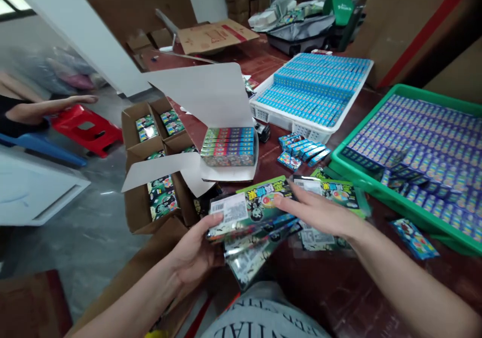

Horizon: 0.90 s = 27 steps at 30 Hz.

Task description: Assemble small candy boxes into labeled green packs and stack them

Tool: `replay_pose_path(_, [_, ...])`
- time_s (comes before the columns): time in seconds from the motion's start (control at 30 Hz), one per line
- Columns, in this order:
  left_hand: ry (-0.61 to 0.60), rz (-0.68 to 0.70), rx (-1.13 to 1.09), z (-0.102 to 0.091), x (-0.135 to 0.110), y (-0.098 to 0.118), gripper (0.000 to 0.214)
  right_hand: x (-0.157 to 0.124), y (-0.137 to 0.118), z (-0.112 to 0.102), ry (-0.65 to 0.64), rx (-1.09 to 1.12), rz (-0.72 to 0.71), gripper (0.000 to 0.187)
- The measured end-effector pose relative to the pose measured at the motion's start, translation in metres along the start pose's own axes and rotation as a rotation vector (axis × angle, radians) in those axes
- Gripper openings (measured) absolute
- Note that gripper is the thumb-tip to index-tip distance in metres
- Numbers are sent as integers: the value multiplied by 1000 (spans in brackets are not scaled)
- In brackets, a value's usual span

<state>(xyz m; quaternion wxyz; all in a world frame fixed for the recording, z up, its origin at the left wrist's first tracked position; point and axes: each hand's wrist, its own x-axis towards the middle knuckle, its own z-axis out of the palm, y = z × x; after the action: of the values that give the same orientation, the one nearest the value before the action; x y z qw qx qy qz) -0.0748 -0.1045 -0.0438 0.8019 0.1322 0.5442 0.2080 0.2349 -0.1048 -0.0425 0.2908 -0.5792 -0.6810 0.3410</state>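
My left hand (196, 252) grips the near left end of a fanned stack of glossy printed packets (250, 212), thumb on a white barcode label. My right hand (320, 212) lies on top of the stack's right side, fingers stretched flat over a green-edged packet. More packets (339, 192) lie on the dark red table (339, 288) under and beside that hand. Just beyond stands an open white display box (228, 149) filled with rows of small coloured boxes, its lid raised.
A green tray (414, 212) of purple boxes sits at right, a white basket (293, 122) of blue boxes behind. Loose blue boxes (301, 152) lie between. Brown cartons (158, 177) with packets stand on the floor at left. Another person's arm (48, 108) reaches in at far left.
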Motion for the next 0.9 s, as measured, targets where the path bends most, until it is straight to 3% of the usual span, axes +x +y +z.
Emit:
replay_pose_path(0.17, [-165,-333,104,32,18,-18,57,-100,20,-30,2,-55,359,59])
replay_pose_path(0.27, [-212,-474,196,59,44,-28,58,-155,29,-41,-34,130,571,58])
replay_pose_path(0.37, [-273,-575,332,85,67,-40,60,-198,33,-36,-25,287,666,48])
replay_pose_path(0.47, [-350,-700,545,104,78,-49,64,-228,33,-18,52,89,759,46])
replay_pose_path(0.53, [-401,-749,656,111,80,-52,65,-239,31,-8,210,-163,730,46])
replay_pose_path(0.6, [-430,-758,714,116,80,-52,64,-241,26,-6,316,-321,589,43])
replay_pose_path(0.73, [-425,-767,756,122,83,-48,76,-225,22,-21,86,-217,230,27])
replay_pose_path(0.9, [-428,-693,705,116,78,-45,100,-204,16,-34,-93,-235,119,44])
